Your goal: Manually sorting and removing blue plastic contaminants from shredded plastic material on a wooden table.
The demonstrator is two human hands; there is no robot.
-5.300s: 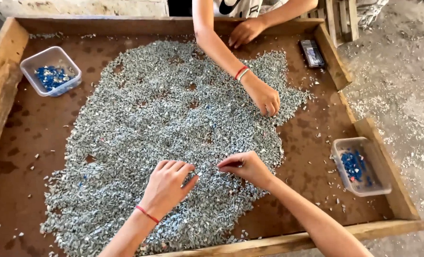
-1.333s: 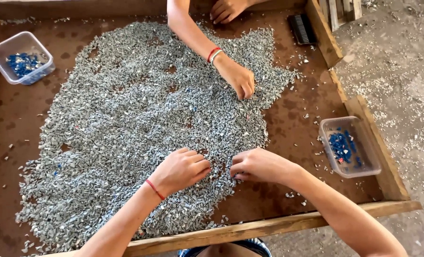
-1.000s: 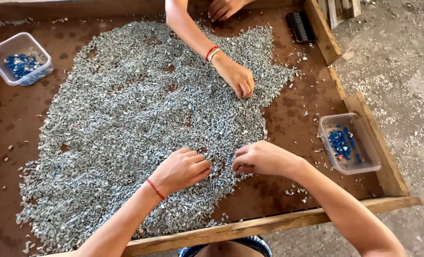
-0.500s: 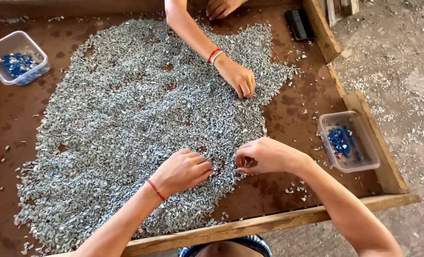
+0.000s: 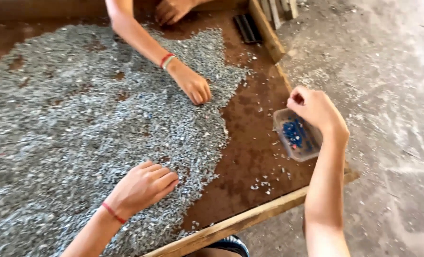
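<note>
A wide heap of small grey chips [image 5: 93,128] covers a brown board framed in wood. My left hand [image 5: 143,188], with a red band at the wrist, lies flat on the near edge of the heap and holds nothing. My right hand [image 5: 316,107] hovers over a clear plastic tub [image 5: 295,138] at the board's right edge, its fingers pinched together. Nothing shows between the fingertips. The tub holds several small blue pieces.
Another person's hand [image 5: 193,88], with wrist bands, picks at the far side of the heap; their other hand [image 5: 171,9] rests at the top. A dark flat object [image 5: 247,28] lies by the wooden rail [image 5: 269,35]. A dusty concrete floor [image 5: 393,95] spreads to the right.
My right hand left the heap's edge and swung right to above the tub of blue pieces. The view turned right with it. My left hand stayed on the heap.
</note>
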